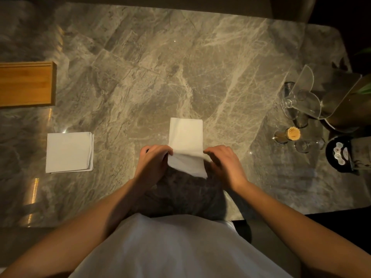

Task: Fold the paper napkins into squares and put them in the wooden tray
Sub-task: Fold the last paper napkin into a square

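Note:
A white paper napkin (185, 135) lies lengthwise on the grey marble table, its near end lifted and curling over. My left hand (153, 162) pinches the napkin's left edge at the bend. My right hand (222, 163) pinches the right edge opposite. A stack of white napkins (69, 152) sits to the left on the table. The wooden tray (26, 84) stands at the far left, partly cut off by the frame; the part of its inside that shows holds nothing.
On the right stand a clear acrylic holder (305, 93), small glasses (307, 145), a toothpick jar (293, 134), a dark round object (339, 153) and a potted plant (365, 87). The table's near edge (301, 210) runs just in front of my body.

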`<action>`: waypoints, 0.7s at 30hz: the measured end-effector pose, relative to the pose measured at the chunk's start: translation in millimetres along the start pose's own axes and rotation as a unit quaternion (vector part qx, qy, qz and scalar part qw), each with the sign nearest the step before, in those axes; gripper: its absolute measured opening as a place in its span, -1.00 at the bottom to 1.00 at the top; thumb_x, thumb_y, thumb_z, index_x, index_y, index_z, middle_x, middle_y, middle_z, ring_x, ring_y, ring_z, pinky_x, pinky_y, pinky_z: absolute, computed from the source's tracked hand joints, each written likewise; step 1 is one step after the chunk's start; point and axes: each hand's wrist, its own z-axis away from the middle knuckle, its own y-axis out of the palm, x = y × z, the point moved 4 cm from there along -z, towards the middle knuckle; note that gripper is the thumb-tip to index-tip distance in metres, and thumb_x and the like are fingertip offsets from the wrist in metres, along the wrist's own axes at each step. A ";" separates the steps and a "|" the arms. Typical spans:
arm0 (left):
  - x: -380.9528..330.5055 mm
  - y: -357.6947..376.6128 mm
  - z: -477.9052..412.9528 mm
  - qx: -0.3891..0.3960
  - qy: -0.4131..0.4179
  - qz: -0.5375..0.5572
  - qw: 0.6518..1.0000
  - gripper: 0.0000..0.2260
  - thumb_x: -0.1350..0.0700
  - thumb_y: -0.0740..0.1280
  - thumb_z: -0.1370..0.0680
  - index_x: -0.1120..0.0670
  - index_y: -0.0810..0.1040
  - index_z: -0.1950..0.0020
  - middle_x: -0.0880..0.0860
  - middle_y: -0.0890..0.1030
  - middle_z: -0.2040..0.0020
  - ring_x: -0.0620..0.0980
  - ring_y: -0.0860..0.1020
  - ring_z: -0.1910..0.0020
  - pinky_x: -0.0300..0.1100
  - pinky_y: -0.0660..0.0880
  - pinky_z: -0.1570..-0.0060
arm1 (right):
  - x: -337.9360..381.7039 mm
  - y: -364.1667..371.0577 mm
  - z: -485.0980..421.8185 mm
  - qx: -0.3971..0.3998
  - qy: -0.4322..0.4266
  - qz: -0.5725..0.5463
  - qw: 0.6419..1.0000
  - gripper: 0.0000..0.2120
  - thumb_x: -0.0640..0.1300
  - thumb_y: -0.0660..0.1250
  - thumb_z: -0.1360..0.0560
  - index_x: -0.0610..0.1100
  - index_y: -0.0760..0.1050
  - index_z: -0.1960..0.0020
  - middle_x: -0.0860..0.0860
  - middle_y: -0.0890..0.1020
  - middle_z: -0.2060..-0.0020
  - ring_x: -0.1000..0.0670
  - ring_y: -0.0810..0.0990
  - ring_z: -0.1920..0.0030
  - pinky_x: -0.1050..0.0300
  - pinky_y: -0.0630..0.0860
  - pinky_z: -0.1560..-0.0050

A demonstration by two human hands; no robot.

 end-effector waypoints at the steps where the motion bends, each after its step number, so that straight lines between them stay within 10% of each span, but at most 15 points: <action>1: 0.3 0.5 -0.3 0.002 -0.009 -0.002 1.000 -0.81 0.31 0.34 -0.44 0.04 0.56 0.06 -0.05 0.63 0.12 -0.02 0.57 0.07 -0.21 0.19 -0.03 | -0.3 4.1 -1.0 0.029 -0.003 0.030 0.999 -0.60 -0.21 0.41 -0.42 -0.03 0.50 -0.25 0.00 0.57 -0.07 -0.08 0.49 -0.06 0.01 0.41 -0.02; 5: 0.7 0.7 -2.0 0.002 -0.030 -0.021 0.999 -0.87 0.22 0.30 -0.49 0.00 0.56 0.08 -0.05 0.61 0.19 -0.02 0.54 0.14 -0.20 0.18 0.02 | 6.0 13.6 -3.7 0.030 -0.006 0.012 0.999 -0.53 -0.12 0.52 -0.34 -0.05 0.54 -0.22 -0.05 0.59 0.03 -0.12 0.53 0.06 -0.01 0.40 0.07; 10: 1.6 1.0 -8.2 0.014 -0.033 -0.051 0.998 -0.93 0.21 0.29 -0.52 0.11 0.55 0.13 0.04 0.61 0.25 0.06 0.54 0.25 -0.08 0.30 0.06 | 11.4 13.1 -12.6 -0.037 0.034 -0.009 0.999 -0.95 -0.13 0.37 -0.48 -0.05 0.61 0.08 -0.02 0.56 0.21 -0.06 0.46 0.16 -0.01 0.36 0.12; 21: -0.3 0.8 -20.1 0.029 -0.051 -0.090 0.994 -0.88 0.09 0.25 -0.54 0.09 0.41 0.18 0.03 0.55 0.31 0.09 0.49 0.29 -0.06 0.30 0.06 | 7.2 14.6 -17.0 -0.029 0.123 -0.029 0.991 -0.89 -0.04 0.45 -0.42 -0.08 0.64 0.16 0.02 0.58 0.22 -0.03 0.50 0.12 0.00 0.37 0.08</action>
